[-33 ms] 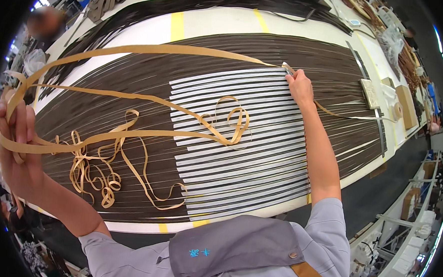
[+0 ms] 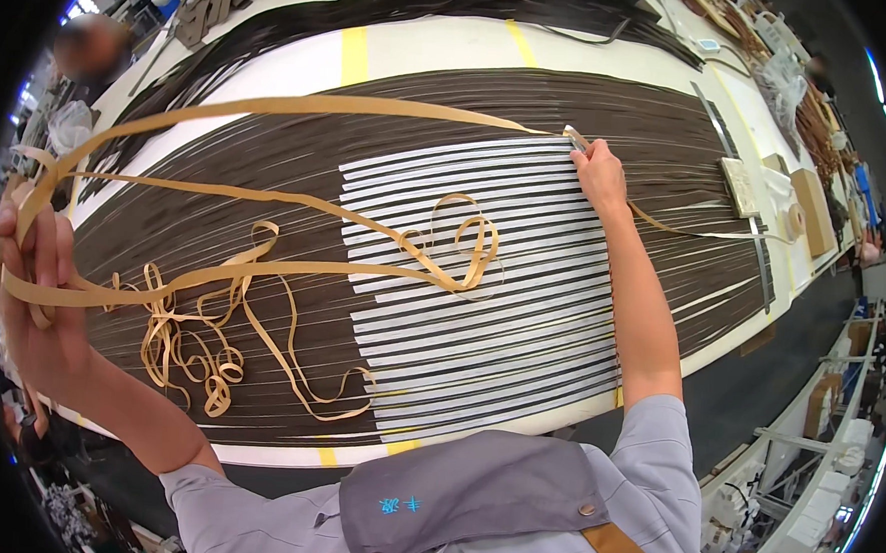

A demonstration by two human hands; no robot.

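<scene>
At the far left my left hand (image 2: 43, 256) is closed around loops of a flat tan strip (image 2: 302, 104). One run of it stretches in the air to my right hand (image 2: 601, 175), whose fingers pinch a small flat silvery tool (image 2: 574, 135) where the strip ends. Beneath lie rows of dark brown strips (image 2: 259, 152), side by side across the table. White strips (image 2: 479, 349) alternate with dark ones in the middle patch, and my right hand is at its far right corner. Tangled loops of the tan strip (image 2: 220, 370) rest on the brown strips at the left.
A metal bar (image 2: 717, 121) crosses the brown strips' right ends, with a pale block (image 2: 740, 187) on it. Beyond stand a tape roll (image 2: 796, 221) and a tan box (image 2: 815, 211). A black strip bundle (image 2: 427, 3) lies along the far side. Another person (image 2: 92, 46) is at far left.
The upper run of tan strip hangs slightly lower. Both hands stay nearly in place and keep their hold.
</scene>
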